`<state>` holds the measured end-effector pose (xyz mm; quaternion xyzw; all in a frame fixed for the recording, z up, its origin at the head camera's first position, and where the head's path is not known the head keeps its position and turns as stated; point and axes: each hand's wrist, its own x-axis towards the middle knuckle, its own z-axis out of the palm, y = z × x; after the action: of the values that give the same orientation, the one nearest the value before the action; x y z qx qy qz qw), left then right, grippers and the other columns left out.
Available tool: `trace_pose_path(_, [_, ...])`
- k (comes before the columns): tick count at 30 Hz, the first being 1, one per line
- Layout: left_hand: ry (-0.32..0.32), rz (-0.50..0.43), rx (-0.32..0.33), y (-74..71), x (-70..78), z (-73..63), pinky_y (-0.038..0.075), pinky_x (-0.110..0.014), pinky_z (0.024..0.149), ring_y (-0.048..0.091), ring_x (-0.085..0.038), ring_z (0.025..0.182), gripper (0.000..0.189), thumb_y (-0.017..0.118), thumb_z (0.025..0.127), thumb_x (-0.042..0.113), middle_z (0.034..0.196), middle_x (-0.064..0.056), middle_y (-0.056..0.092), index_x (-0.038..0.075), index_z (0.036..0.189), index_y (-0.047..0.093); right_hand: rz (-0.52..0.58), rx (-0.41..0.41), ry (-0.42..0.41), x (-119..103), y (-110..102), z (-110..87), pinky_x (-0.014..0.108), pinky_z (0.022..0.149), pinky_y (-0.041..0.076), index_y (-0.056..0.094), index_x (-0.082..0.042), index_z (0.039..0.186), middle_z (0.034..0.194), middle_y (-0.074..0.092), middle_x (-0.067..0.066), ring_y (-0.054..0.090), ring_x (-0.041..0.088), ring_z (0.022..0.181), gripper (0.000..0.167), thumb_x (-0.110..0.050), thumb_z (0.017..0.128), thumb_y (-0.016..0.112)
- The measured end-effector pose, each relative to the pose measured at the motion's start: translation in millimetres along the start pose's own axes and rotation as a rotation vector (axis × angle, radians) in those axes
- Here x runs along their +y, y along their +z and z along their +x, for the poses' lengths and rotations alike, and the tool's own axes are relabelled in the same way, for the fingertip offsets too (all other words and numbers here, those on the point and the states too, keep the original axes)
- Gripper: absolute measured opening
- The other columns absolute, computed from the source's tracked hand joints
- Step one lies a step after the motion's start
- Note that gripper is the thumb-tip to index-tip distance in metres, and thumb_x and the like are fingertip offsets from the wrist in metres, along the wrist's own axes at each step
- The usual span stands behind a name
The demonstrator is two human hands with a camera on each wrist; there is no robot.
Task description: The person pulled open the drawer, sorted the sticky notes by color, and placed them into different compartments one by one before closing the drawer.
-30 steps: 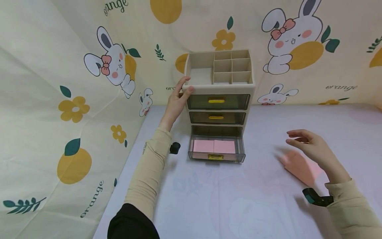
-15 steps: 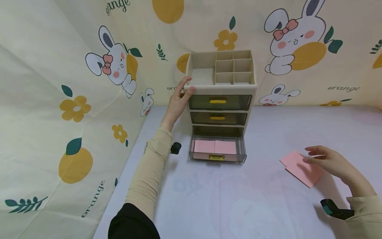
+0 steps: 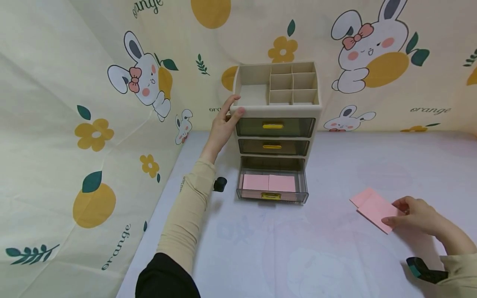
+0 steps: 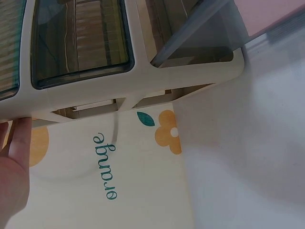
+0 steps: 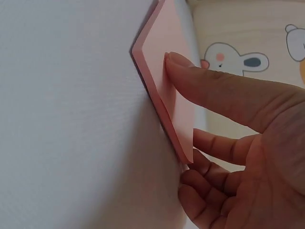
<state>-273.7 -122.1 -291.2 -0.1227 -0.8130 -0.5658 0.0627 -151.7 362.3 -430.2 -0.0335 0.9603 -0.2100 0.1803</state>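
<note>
A white desktop drawer organizer [image 3: 277,111] stands at the back of the table, its bottom drawer [image 3: 302,195] pulled out with two pink sticky note pads [image 3: 256,182] lying side by side in it. My left hand [image 3: 222,126] holds the organizer's upper left corner, thumb on the front and a finger over the rim. On the table to the right are two more overlapping pink sticky note pads. My right hand [image 3: 419,215] grips the near corner of the front sticky note pad [image 3: 380,211], thumb across its face [image 5: 183,59] and fingers at the opposite edge.
Two upper drawers with yellow handles [image 3: 273,126] are closed. The organizer's top tray has several compartments [image 3: 281,82]. Cloth with rabbits and oranges [image 3: 369,54] hangs behind and on the left. A pale cloth [image 3: 268,248] covers the table.
My right hand has moved right and down from above the loose sticky note pads, and its thumb and fingers have come onto the front one. My left hand stays on the organizer.
</note>
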Motion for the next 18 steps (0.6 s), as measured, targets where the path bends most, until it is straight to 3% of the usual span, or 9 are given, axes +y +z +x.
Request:
trace_pose_path(7, [-0.003,0.001,-0.002,-0.6,-0.9,1.0,0.037,-0.03,0.082,0.048,-0.018,0.1,0.046,0.049,0.097,0.033,0.147,-0.001,0.033,0.027,0.14,0.036,-0.012,0.013,0.027,1.2,1.6,-0.5,0.039,0.067,0.044,0.042,0.02,0.111,0.093,0.053,0.027,0.05,0.034,0.082,0.076,-0.044,0.08,0.069])
trace_pose_path(18, [0.002,0.006,0.002,-0.1,0.2,-0.8,0.037,-0.03,0.083,0.048,-0.018,0.101,0.045,0.049,0.097,0.033,0.146,-0.003,0.035,0.027,0.14,0.036,0.006,0.044,0.056,-0.6,2.0,-3.0,0.033,0.062,0.041,0.041,0.022,0.107,0.088,0.053,0.029,0.05,0.033,0.079,0.075,-0.042,0.079,0.07])
